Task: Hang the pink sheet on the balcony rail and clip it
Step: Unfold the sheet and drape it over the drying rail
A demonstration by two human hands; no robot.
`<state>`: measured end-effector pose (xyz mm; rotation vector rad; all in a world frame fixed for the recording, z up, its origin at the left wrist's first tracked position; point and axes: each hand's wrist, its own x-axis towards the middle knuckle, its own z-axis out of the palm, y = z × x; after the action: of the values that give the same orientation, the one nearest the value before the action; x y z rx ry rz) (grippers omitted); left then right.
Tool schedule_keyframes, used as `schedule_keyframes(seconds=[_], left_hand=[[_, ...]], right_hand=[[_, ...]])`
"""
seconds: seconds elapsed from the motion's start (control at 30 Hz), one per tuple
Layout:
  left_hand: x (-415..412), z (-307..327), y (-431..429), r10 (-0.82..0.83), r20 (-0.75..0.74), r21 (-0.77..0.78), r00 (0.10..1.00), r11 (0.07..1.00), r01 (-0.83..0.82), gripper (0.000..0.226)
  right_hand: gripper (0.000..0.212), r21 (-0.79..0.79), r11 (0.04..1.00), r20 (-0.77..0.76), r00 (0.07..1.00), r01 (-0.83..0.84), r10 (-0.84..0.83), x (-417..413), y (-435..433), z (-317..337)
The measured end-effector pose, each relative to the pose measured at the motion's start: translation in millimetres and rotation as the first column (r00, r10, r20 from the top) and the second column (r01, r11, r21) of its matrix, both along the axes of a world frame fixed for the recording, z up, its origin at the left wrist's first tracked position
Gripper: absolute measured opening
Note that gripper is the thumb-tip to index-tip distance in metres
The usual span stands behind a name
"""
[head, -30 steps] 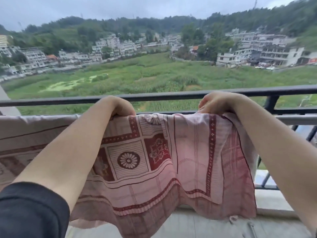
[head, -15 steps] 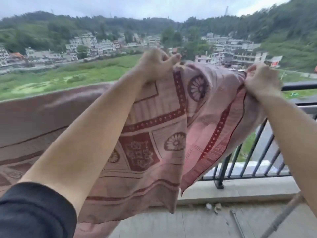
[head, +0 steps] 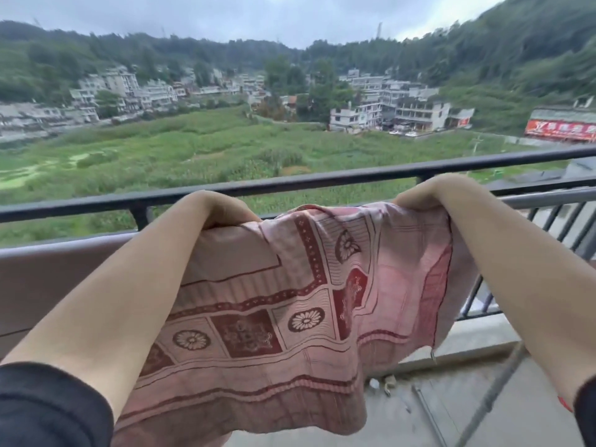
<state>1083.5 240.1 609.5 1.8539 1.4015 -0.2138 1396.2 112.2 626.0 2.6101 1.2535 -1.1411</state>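
Observation:
The pink sheet (head: 290, 301), patterned with dark red borders and flower medallions, hangs over a grey bar just inside the black balcony rail (head: 322, 180). My left hand (head: 222, 209) grips its top edge near the middle of the view. My right hand (head: 422, 195) grips the top edge at the sheet's right end. Both hands curl over the fabric with their fingers hidden behind it. The sheet stretches on to the left, past my left arm. No clip is in view.
Black vertical balusters (head: 564, 227) stand to the right of the sheet. A thin metal rod (head: 429, 411) and small bits of debris lie on the concrete balcony floor (head: 451, 414) below. Beyond the rail are fields and buildings.
Half a second ago both hands held the sheet's end lifted high above the rail. They have brought it back down, and the end hangs over the bar again.

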Motion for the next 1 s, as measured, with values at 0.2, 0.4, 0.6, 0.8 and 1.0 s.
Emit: schedule_keyframes(seconds=[0.2, 0.4, 0.6, 0.8, 1.0], left_hand=[[18.8, 24.7, 7.1, -0.342, 0.613, 0.766, 0.712, 0.477, -0.431, 0.015], [27.1, 49.7, -12.8, -0.498, 0.545, 0.807, 0.675, 0.095, -0.582, 0.007], [35.0, 55.0, -29.9, -0.521, 0.500, 0.866, 0.692, 0.270, -0.422, 0.009], [50.3, 50.8, -25.5, -0.210, 0.437, 0.597, 0.874, 0.795, -0.108, 0.047], [68.0, 3.2, -0.9, -0.366, -0.156, 0.144, 0.917, 0.910, 0.388, 0.046]], right_hand=[[0.062, 0.329, 0.938, 0.393, 0.919, -0.111, -0.029, 3.2, 17.5, 0.0], [0.024, 0.428, 0.875, 0.113, 0.974, -0.226, 0.196, -18.2, 21.4, 13.1], [0.035, 0.967, 0.162, 0.253, 0.821, -0.196, -0.512, 17.7, 11.5, 38.8], [0.024, 0.942, 0.232, 0.329, 0.798, -0.241, -0.505, 32.6, -20.6, 38.9], [0.045, 0.413, 0.910, 0.160, 0.987, -0.044, -0.025, 32.9, -46.6, 6.3]])
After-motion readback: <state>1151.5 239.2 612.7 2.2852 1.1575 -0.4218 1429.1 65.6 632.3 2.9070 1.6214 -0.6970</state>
